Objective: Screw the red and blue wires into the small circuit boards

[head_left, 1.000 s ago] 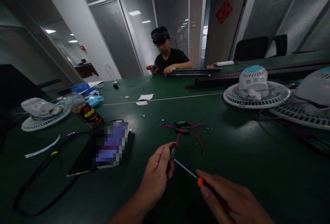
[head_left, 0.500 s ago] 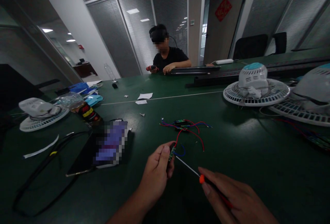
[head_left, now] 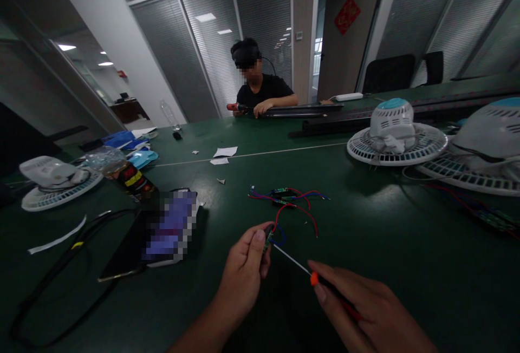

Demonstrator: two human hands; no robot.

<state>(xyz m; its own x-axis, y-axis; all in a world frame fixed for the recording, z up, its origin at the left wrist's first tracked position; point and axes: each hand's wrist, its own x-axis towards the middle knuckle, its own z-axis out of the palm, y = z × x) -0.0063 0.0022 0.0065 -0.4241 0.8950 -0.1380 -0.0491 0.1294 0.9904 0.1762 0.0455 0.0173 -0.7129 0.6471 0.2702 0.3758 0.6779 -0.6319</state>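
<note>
Screwdriver (head_left: 314, 279) and circuit board (head_left: 267, 240), one each in use, are being held over a green table (head_left: 195, 299). The right hand (head_left: 365, 301) is gripping the screwdriver, its tip pointing just beside the circuit board, which the left hand (head_left: 242, 269) is pinching between thumb and fingers. Two more boards (head_left: 283, 201) are lying beyond; three white fan heads (head_left: 392, 125) are resting around. Compared with a second earlier, the blue wire (head_left: 285, 235) is now curling upward near the red wire (head_left: 279, 213).
</note>
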